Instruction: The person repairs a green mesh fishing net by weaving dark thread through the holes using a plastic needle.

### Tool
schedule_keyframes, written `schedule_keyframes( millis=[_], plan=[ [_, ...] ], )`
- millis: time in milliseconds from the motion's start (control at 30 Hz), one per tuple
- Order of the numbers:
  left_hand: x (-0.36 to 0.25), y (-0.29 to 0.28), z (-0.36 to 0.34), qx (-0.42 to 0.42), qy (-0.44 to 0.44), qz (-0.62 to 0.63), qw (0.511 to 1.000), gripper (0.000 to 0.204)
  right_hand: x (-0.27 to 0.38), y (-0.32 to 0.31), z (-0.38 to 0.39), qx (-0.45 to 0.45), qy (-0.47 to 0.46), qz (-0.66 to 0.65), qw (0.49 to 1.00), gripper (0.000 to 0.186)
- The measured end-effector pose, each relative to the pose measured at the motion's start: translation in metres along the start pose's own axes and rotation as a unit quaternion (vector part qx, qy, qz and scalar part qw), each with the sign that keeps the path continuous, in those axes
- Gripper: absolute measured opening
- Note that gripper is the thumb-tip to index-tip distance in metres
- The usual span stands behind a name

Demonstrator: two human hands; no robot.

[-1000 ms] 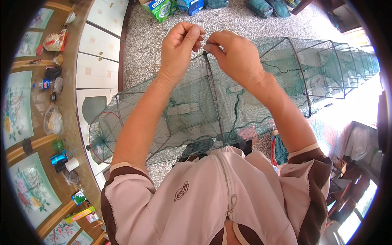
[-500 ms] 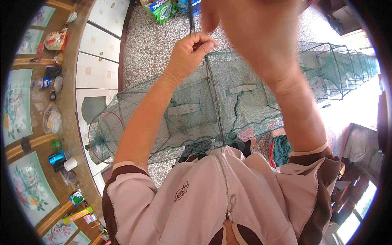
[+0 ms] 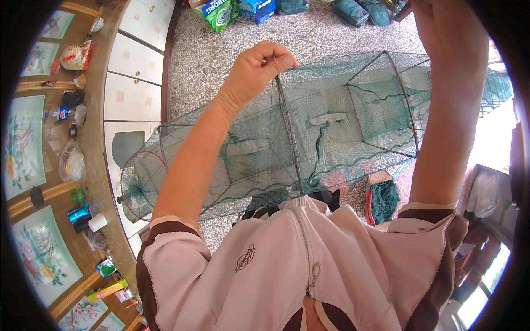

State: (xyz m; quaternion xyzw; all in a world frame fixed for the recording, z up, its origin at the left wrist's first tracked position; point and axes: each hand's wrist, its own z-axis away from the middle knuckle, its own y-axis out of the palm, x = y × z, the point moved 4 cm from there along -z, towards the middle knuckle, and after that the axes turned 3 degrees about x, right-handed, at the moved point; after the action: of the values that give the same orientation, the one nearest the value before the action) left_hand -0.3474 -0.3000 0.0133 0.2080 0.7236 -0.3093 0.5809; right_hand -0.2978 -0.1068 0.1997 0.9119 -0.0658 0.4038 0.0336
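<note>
A long green mesh fishing trap [image 3: 326, 140] with dark square frames stretches across in front of me, its length running left to right. My left hand [image 3: 264, 62] is closed in a pinch on its far edge, at the top of a dark frame bar [image 3: 288, 129]. A red hoop [image 3: 122, 182] rings the trap's narrowed left end. My right hand [image 3: 452, 33] is raised high at the upper right, over the trap's far side. Its fingers are cut off by the picture's top edge, so what they hold is hidden.
White cabinets [image 3: 132, 55] and a wooden cabinet top with clutter line the left. Green and blue boxes [image 3: 258, 10] stand on the speckled floor [image 3: 199, 71] beyond the trap. Folded dark green bundles [image 3: 353, 12] lie farther right. A bag of green netting [image 3: 382, 201] sits near my right elbow.
My right hand has swung up and to the right, away from my left hand, and a dark strand near my left hand is gone from view. The left hand keeps its pinch.
</note>
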Motion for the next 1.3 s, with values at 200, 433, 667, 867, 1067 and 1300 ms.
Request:
schedule_keyframes(
  millis=[200,433,667,867,1067,1300],
  plan=[
    [0.003,-0.011,-0.004,-0.03,-0.029,0.066,0.997,0.013,-0.025,-0.007,0.047,0.154,0.062,0.136,0.977,0.014],
    [0.005,-0.011,-0.019,-0.033,-0.117,0.088,0.989,0.015,-0.073,0.014,0.127,0.242,0.296,0.311,0.87,0.014],
    [0.01,-0.008,-0.015,-0.068,-0.143,0.164,0.974,0.015,-0.09,0.018,0.146,0.206,0.306,0.362,0.856,0.014],
    [0.014,-0.01,-0.014,-0.058,-0.145,0.178,0.972,0.013,-0.099,0.021,0.152,0.187,0.29,0.363,0.865,0.014],
    [0.013,-0.007,-0.011,-0.065,-0.158,0.144,0.975,0.013,-0.102,0.029,0.152,0.137,0.27,0.348,0.888,0.016],
    [0.011,0.0,-0.015,-0.036,-0.166,0.072,0.983,0.018,-0.107,0.041,0.142,0.131,0.26,0.333,0.897,0.019]
  ],
)
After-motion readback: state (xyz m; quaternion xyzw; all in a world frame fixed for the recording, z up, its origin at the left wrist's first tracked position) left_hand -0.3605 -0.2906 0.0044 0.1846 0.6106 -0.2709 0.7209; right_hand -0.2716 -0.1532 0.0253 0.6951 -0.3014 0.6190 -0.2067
